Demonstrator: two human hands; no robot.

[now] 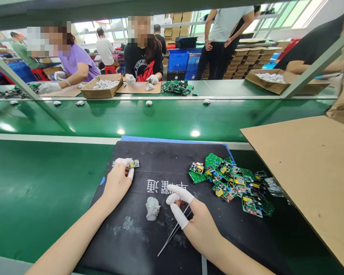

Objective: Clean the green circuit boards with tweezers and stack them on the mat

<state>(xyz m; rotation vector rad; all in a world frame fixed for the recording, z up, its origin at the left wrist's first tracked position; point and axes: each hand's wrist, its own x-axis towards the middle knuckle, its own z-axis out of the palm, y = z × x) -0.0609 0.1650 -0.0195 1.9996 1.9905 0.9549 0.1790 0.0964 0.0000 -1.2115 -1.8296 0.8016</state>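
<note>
An electronics assembly factory — green conveyor belt, heaped circuit boards, gloved workers opposite.

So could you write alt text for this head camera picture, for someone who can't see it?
On a black mat, the person's left hand holds a small circuit board while the right hand holds thin tweezers beside a grey putty lump. A pile of green circuit boards lies to the right; other workers sit across a green conveyor belt.

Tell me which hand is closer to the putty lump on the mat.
Right. The right hand, holding tweezers, sits just right of the putty lump; the left hand is farther up-left, on a small board.
</note>
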